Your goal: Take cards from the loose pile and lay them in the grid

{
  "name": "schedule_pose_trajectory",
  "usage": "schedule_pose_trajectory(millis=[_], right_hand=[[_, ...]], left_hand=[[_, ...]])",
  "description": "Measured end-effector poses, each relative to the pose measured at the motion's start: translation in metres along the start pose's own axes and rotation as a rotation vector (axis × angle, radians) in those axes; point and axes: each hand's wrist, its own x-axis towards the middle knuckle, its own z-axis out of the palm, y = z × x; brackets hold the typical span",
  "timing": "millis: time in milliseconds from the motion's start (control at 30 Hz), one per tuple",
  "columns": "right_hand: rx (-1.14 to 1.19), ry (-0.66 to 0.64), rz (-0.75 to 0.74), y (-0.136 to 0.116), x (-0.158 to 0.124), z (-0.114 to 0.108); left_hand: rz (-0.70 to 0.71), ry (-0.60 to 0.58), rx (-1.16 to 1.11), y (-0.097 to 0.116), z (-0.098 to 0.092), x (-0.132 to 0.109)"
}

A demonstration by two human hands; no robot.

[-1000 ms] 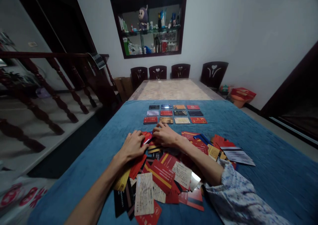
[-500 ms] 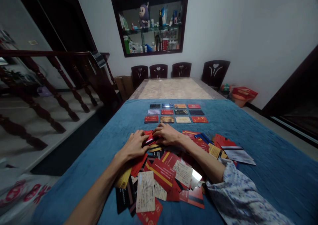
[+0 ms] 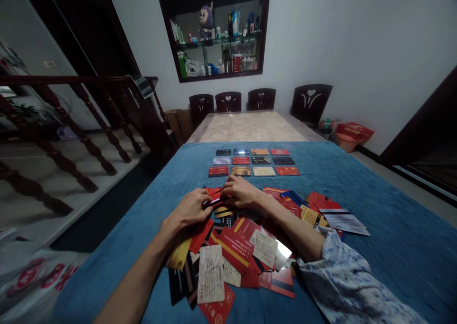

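Observation:
Both hands meet at the far edge of a heap of plastic cards [image 3: 233,248], fingers bent inward. A red card with a pale stripe [image 3: 214,202] is between them, partly covered by fingers. My left hand [image 3: 191,207] is closed on its left end. My right hand [image 3: 241,192] has its fingers curled down at the right end, their tips partly hidden. Around and below lie loose red, yellow, black and white cards, overlapping at odd angles. Just beyond the hands, cards are laid in three neat rows; the nearest row includes a gold card [image 3: 241,171].
A blue cloth [image 3: 160,186] covers the near part of the table; a patterned tabletop [image 3: 250,126] shows beyond. More cards, including a white one with a dark stripe [image 3: 348,222], spread beside my right forearm. Dark chairs [image 3: 228,102] stand at the far end.
The red card between my hands has tilted, its stripe now looking narrower. Both hands stay at nearly the same spot. The view has shifted slightly.

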Motion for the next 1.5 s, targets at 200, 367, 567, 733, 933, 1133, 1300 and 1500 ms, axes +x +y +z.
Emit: schedule_pose_trajectory(millis=[200,367,567,733,933,1133,1300,1500], right_hand=[[0.009,0.104,-0.042,0.003,0.002,0.002],[-0.008,0.218,0.024,0.003,0.002,0.005],[0.002,0.236,0.089,0.004,0.002,0.007],[0.0,0.26,0.155,0.0,0.002,0.008],[0.026,0.26,0.252,-0.006,0.003,0.008],[-0.013,0.22,0.309,-0.008,0.003,0.008],[-0.068,0.17,0.353,-0.011,0.003,0.009],[-0.109,0.123,0.335,-0.014,0.004,0.013]], left_hand=[[0.009,0.052,-0.105,-0.009,-0.004,0.0],[0.001,0.148,-0.191,-0.017,-0.007,-0.001],[-0.012,0.154,-0.204,-0.021,-0.006,0.001],[-0.033,0.163,-0.222,-0.021,-0.005,0.002],[-0.077,0.22,-0.226,-0.027,0.002,0.003],[-0.093,0.282,-0.246,-0.03,0.008,0.006],[-0.079,0.291,-0.186,-0.03,0.012,0.007],[-0.074,0.294,-0.145,-0.031,0.015,0.006]])
